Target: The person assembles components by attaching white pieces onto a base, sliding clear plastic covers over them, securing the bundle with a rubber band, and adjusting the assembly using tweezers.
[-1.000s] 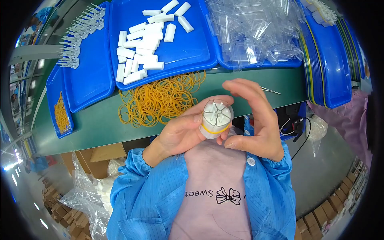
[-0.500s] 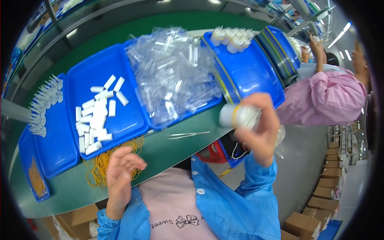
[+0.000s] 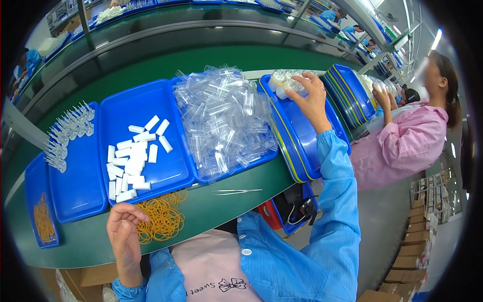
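Observation:
My right hand [image 3: 313,100] reaches out to the right over a stack of blue trays [image 3: 307,136]. Its fingers rest on a banded bundle of clear tubes [image 3: 280,86] that lies with other bundles on the top tray. My left hand [image 3: 125,232] hovers near my chest with fingers loosely curled and nothing in it, just beside a pile of yellow rubber bands [image 3: 161,216] on the green table [image 3: 211,206].
A blue tray [image 3: 171,100] holds white blocks [image 3: 132,160]; another holds a heap of clear plastic tubes [image 3: 224,118]. Tweezers [image 3: 236,191] lie at the table edge. Far-left trays hold capped tubes [image 3: 68,133] and rubber bands [image 3: 44,224]. A person in pink [image 3: 402,141] works at right.
My right hand carried the banded bundle from in front of my chest out to the right and set it down on the stacked tray. My left hand let go and dropped back.

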`<state>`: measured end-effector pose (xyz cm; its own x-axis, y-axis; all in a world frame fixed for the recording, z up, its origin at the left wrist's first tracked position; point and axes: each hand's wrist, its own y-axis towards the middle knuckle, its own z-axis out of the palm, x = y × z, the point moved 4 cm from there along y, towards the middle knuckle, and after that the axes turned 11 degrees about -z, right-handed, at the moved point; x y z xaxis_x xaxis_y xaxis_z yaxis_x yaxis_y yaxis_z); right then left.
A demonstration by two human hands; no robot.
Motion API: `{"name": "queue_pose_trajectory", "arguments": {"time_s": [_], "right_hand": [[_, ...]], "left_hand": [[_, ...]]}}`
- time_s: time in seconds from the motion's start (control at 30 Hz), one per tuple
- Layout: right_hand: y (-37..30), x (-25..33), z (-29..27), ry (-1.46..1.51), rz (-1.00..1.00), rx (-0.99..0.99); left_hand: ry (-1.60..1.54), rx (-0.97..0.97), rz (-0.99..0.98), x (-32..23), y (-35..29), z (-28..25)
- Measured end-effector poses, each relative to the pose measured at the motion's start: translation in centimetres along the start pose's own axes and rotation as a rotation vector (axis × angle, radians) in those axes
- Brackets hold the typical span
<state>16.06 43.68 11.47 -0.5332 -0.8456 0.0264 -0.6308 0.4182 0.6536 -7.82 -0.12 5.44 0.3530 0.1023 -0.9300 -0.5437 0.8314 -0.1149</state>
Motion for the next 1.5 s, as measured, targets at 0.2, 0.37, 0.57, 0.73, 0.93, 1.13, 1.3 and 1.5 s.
{"name": "queue_pose_trajectory", "arguments": {"time_s": [0.2, 0.37, 0.57, 0.73, 0.93, 1.13, 1.3, 1.5], "right_hand": [[0.2, -0.7, 1.0, -0.043, 0.01, 0.049], [0.6, -0.2, 1.2, -0.097, -0.005, 0.078], [0.6, -0.5, 0.0, -0.016, 0.016, 0.017], [0.1, 1.1, -4.6, 0.19, -0.035, -0.158], [-3.8, 12.3, -12.2, 1.173, 0.106, -0.394], [-5.4, 22.8, -19.8, 2.031, -0.431, -0.378], [-5.3, 26.8, -18.7, 2.067, -1.09, -0.661], [-4.8, 27.1, -16.1, 2.079, -0.731, -0.134]], "left_hand": [[-0.061, -0.087, 0.016, 0.4, -0.4, -1.2], [-0.066, -0.092, 0.01, 0.6, -0.4, -1.3], [-0.049, -0.098, 0.023, 0.2, -0.4, -2.0], [-0.007, -0.13, 0.041, -1.0, 0.4, -4.2], [0.154, -0.241, 0.08, -2.9, 2.8, -7.8], [0.29, -0.204, 0.043, -4.2, 6.5, -8.5], [0.349, -0.209, 0.009, -4.9, 8.5, -9.8], [0.604, -0.284, 0.074, -6.0, 11.4, -13.9]]}}
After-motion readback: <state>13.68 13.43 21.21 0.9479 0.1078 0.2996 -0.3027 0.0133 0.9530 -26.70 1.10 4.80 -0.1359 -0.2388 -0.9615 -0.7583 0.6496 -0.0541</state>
